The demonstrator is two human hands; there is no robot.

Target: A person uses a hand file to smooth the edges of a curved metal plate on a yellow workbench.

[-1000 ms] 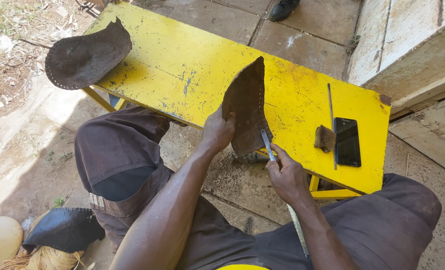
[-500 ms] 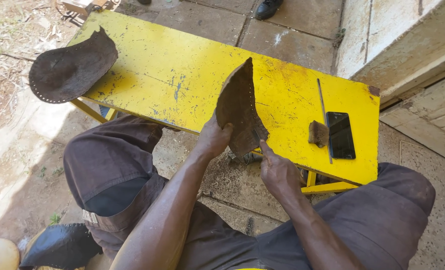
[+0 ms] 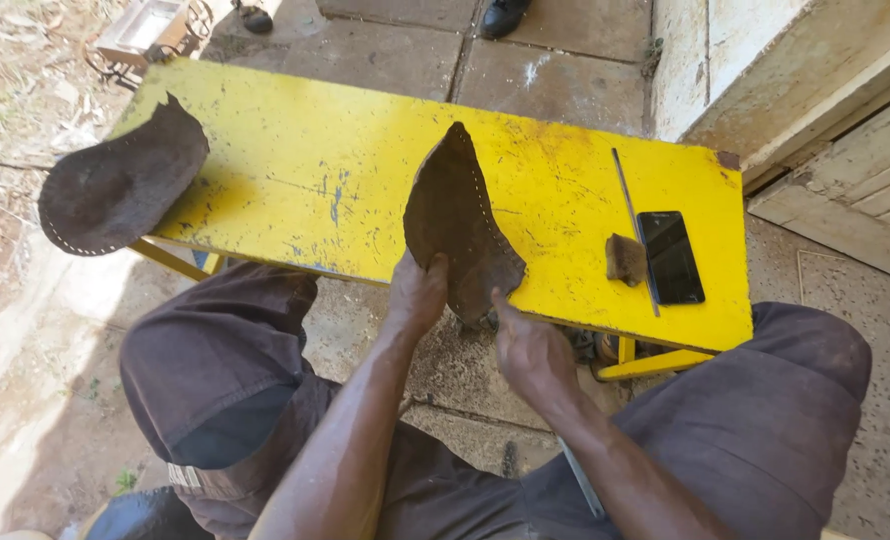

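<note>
I sit at a yellow bench [image 3: 315,170]. My left hand [image 3: 417,295] grips the lower edge of a dark brown leather piece [image 3: 455,215] and holds it upright on the bench's near edge. The piece is pointed at the top, with small holes punched along its rim. My right hand [image 3: 530,350] is closed just below the leather's lower right corner, thumb against it. A thin grey strip-like tool [image 3: 580,480] runs from that hand down under my forearm.
A second punched leather piece [image 3: 120,185] overhangs the bench's left end. A black phone [image 3: 671,257], a small brown block [image 3: 625,258] and a thin metal rod [image 3: 630,215] lie at the right end. A step and wall [image 3: 815,80] stand at the far right.
My right hand has closed in on the leather's lower edge, and the tool's tip no longer shows above it. My left hand keeps its hold on the leather.
</note>
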